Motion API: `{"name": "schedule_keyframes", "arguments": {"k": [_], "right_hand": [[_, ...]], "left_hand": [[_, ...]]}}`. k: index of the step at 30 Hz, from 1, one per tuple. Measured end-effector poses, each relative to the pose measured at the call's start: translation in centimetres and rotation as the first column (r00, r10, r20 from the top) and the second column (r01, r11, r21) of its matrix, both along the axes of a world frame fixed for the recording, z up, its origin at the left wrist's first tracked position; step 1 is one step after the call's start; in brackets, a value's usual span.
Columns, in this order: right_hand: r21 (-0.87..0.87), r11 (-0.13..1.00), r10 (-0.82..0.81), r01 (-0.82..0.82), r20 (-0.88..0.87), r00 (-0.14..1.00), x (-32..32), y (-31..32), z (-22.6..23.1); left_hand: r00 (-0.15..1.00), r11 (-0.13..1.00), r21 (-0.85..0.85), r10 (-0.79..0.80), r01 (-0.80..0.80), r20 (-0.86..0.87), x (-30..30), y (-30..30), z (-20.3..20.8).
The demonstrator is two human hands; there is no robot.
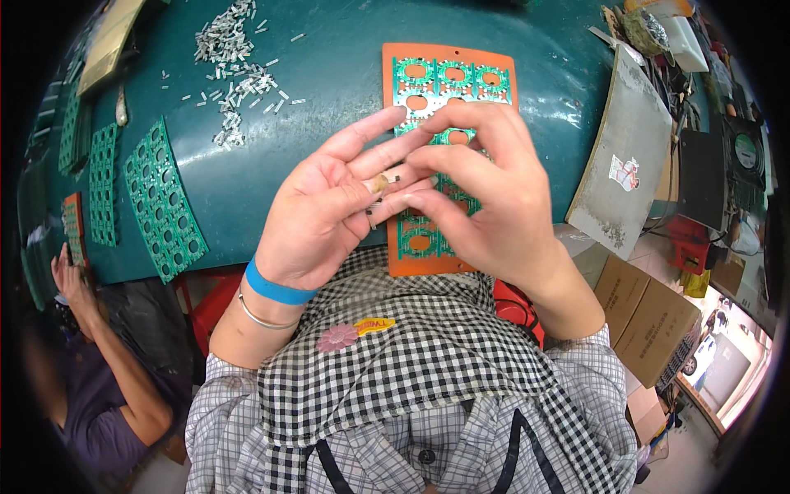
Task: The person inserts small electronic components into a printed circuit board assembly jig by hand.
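My left hand (309,218) is turned palm up over the near left edge of an orange tray, its first fingers stretched toward the right. Several small silvery metal parts (393,179) lie on its fingers, with the thumb bent in over them. My right hand (502,185) comes in from the right, its thumb and fingers bent in a pinch at the left fingertips; what they hold, if anything, is too small to make out. Beneath both hands is the orange tray (403,265), carrying green circuit boards (415,71) with round cut-outs, partly hidden by the hands.
A loose pile of small silvery parts (226,41) spreads over the green table (329,74). Green circuit-board panels (164,202) lie at the left. A grey metal sheet (621,156) stands right; cardboard boxes (646,317) sit below. A co-worker's hand (74,280) shows at far left.
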State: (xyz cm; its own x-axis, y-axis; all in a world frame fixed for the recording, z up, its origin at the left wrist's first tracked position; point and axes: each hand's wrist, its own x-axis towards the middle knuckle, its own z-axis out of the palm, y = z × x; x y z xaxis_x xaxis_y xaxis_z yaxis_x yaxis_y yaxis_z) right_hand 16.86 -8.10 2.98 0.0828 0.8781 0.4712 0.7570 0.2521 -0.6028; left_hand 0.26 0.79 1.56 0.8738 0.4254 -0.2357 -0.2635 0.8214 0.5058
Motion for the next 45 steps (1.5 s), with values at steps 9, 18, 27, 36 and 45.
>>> {"name": "schedule_keyframes", "arguments": {"k": [9,18,27,36,45], "right_hand": [[-0.108,0.992,0.036,-0.062,-0.23,0.972,0.0,0.2,0.0],[-0.274,0.961,-0.124,-0.015,-0.482,0.867,2.9,-4.1,-0.3],[-0.524,0.852,-0.21,0.011,-0.323,0.923,1.6,-6.5,-0.2],[-0.554,0.832,-0.205,0.039,-0.241,0.948,1.7,-6.5,-0.5],[-0.527,0.849,-0.212,0.041,-0.268,0.94,1.7,-6.5,-0.9]], "left_hand": [[0.999,0.999,-0.006,-0.046,0.046,0.014,-0.3,-0.3,-0.6],[0.996,0.997,-0.007,0.078,-0.079,-0.039,-1.1,1.8,-0.9],[0.981,0.981,-0.016,0.192,-0.192,-0.022,-2.0,2.7,-2.3],[0.981,0.979,-0.059,0.194,-0.194,-0.009,-1.6,2.2,-1.4],[0.986,0.984,-0.05,0.169,-0.169,-0.007,-1.8,2.4,-1.5]]}}
